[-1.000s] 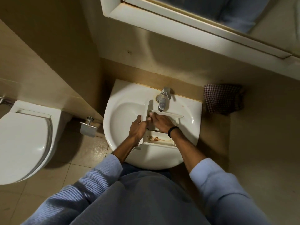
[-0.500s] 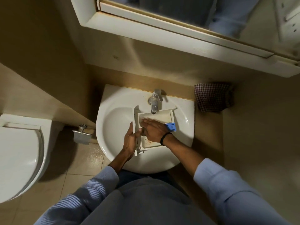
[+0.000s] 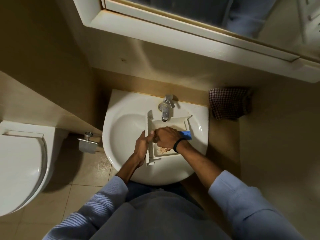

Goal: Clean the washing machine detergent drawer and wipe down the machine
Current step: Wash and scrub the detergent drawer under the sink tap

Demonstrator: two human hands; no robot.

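The person is holding the detergent drawer in the sink, its far end sitting just under the tap, and is scrubbing the middle of it by hand. Brown residue is showing in the near compartment, so the cleaning looks far from finished.

To do this step well, I judge the drawer should be lying steady and level while the rubbing hand is working into the corners and along the dividing walls, where the dirt is likely clinging hardest. The near compartment is going to need the same treatment next. The blue insert at the drawer's right edge is probably trapping grime underneath, so it is worth working around it. Whether water is running from the tap I cannot tell. A rinse under it would help carry the loosened dirt away.

The left hand is bracing the drawer. Its palm is lying against the outside of the tall panel on the drawer's left, and its thumb is hooking over the top edge, so that grip is clamped on the panel. The right hand is reaching inside the drawer with its fingers curled downward, knuckles up. Whether that grip is closing on a cloth or brush, or just rubbing with bare fingertips, is hidden. A checked cloth is lying right of the sink, untouched.
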